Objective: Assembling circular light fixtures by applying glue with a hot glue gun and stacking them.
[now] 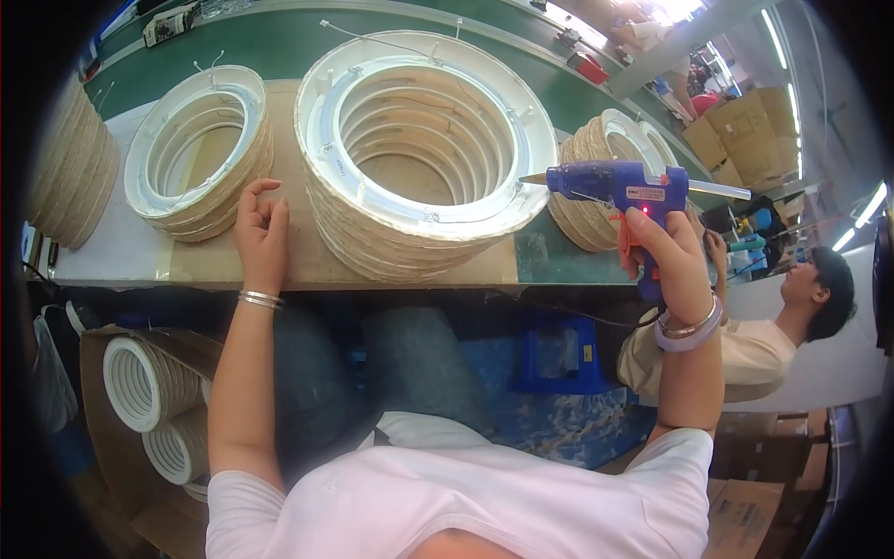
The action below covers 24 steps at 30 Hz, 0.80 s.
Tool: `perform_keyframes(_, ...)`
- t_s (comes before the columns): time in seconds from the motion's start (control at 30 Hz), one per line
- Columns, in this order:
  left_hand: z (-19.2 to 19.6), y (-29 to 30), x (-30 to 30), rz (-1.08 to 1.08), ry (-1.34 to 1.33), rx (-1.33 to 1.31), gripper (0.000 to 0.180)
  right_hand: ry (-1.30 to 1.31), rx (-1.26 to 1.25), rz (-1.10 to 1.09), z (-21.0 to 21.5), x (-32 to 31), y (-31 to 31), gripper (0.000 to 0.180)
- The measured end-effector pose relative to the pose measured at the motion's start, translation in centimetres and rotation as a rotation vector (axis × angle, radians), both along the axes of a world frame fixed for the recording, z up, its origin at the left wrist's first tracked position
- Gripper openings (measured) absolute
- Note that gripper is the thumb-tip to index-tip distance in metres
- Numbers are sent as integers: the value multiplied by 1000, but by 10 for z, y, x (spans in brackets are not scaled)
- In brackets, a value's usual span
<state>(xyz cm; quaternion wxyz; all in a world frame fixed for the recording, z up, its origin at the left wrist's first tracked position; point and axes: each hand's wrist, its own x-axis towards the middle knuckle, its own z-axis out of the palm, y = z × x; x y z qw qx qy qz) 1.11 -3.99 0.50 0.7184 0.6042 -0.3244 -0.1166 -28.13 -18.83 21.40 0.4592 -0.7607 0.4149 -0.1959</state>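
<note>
In my right hand (pixel 672 247) is a blue glue gun (pixel 605 181) with a lit red light, an orange trigger and a glue stick poking out of its back. Its nozzle points left at the rim of a large stack of white rings (pixel 424 214); whether it touches, I cannot tell. The top ring carries a pale inner strip, small clips and a thin wire. My left hand (pixel 263 228), fingers curled in with nothing visible in them, is between this stack and a smaller stack of rings (pixel 197 154). Both stacks have wrinkled cream outer sides.
More ring stacks stand at the far left (pixel 73 168) and behind the glue gun (pixel 582 154). Below left, a cardboard box (pixel 112 456) holds further rings. A blue stool (pixel 562 354) is under the bench, and a co-worker (pixel 773 345) sits at the right.
</note>
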Motion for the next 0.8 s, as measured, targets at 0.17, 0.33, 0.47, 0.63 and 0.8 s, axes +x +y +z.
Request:
perform_keyframes(0.17,0,1,0,3,5,-10,19,27,7,21,4,2,0,23)
perform_keyframes(0.33,1,2,-2,-1,-3,-11,19,33,-6,-50,6,-3,0,23)
perform_keyframes(0.47,-4,-2,-1,7,21,-16,19,112,32,-28,14,-3,-4,24)
perform_keyframes(0.63,4,4,-2,31,36,-25,19,136,19,-18,29,6,5,25)
perform_keyframes(0.8,3,-4,-1,21,43,-33,19,188,14,-29,31,10,-2,26)
